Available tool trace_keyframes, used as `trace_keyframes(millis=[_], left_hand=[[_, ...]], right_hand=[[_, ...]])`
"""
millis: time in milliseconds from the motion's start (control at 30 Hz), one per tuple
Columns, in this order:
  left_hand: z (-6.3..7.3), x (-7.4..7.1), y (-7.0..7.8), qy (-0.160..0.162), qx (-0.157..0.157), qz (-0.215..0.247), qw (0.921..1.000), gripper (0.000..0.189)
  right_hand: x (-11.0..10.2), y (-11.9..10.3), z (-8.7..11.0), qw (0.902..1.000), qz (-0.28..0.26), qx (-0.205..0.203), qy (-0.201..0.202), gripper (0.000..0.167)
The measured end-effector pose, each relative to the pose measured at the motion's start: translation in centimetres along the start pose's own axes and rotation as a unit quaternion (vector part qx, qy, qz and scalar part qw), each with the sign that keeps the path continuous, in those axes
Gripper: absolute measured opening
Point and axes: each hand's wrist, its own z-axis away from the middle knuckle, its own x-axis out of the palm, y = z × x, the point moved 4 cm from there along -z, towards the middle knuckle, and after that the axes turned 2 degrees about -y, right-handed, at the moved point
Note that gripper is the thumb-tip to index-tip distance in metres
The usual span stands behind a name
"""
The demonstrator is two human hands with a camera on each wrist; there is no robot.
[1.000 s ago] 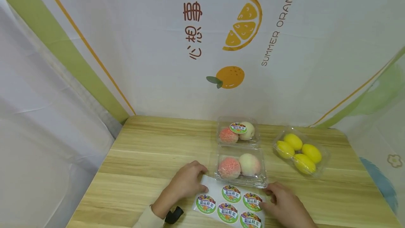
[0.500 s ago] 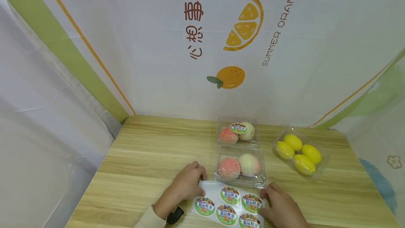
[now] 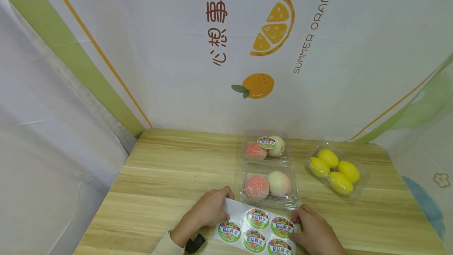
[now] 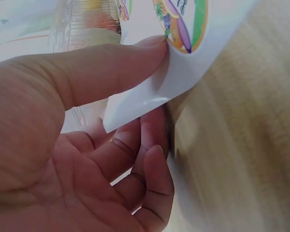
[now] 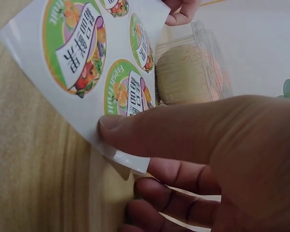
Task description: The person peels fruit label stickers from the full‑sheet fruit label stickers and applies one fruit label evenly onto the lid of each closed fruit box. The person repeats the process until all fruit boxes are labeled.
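In the head view, my left hand point(image 3: 209, 207) pinches the left edge of a white sticker sheet point(image 3: 236, 209), its thumb on top and fingers curled underneath, as the left wrist view shows. My right hand point(image 3: 316, 231) grips the opposite edge, with the thumb point(image 5: 130, 130) pressed over a round "fresh fruit" sticker point(image 5: 77, 46). Several such stickers cover the sheet, whose near part runs out of the frame. Just beyond its far edge sits a clear plastic fruit box point(image 3: 288, 204) holding two peaches, one pink point(image 3: 256, 187) and one pale point(image 3: 279, 183).
Behind it stands a second clear box point(image 3: 247, 135) with two peaches and a round sticker point(image 3: 267, 143) on its lid. To the right, a clear box point(image 3: 361, 186) holds several lemons point(image 3: 341, 183). A printed cloth point(image 3: 194, 101) hangs behind the wooden table point(image 3: 159, 168).
The sheet has shifted slightly towards me, and its far edge has changed tilt. My left hand has lowered a little; my right hand has moved slightly left and grips further onto the edge.
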Motion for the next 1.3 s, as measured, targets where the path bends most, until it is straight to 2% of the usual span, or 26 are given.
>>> trace_keyframes(millis=[200,367,600,833,967,1067,1200,1300], left_hand=[[0.2,0.1,-0.2,-0.013,0.014,0.051,0.9985,0.027],[0.7,0.1,-0.3,-0.027,0.038,0.086,0.9952,0.011],[1.3,-0.2,-0.1,-0.034,0.061,0.126,0.9896,0.013],[1.8,-0.3,-0.2,-0.036,0.072,0.146,0.9861,0.013],[1.9,-0.4,-0.1,-0.037,0.069,0.154,0.9850,0.014],[2.1,-0.6,0.0,-0.043,0.065,0.166,0.9829,0.012],[2.1,-1.0,0.2,-0.054,0.062,0.183,0.9797,0.010],[2.1,-1.3,0.4,-0.056,0.061,0.188,0.9787,0.008]], right_hand=[[0.0,0.1,0.0,0.9999,-0.008,-0.005,-0.002,0.044],[0.0,0.3,0.0,0.9992,-0.029,-0.025,-0.008,0.046],[-0.2,1.0,0.1,0.9938,-0.087,-0.063,-0.031,0.041],[0.1,1.6,0.3,0.9785,-0.151,-0.105,-0.094,0.017],[0.3,1.7,0.5,0.9712,-0.171,-0.122,-0.113,0.011],[0.1,1.5,0.8,0.9604,-0.206,-0.137,-0.128,0.010],[-0.6,1.3,1.0,0.9407,-0.260,-0.157,-0.152,0.010],[-1.6,1.0,1.1,0.9319,-0.278,-0.170,-0.159,0.012]])
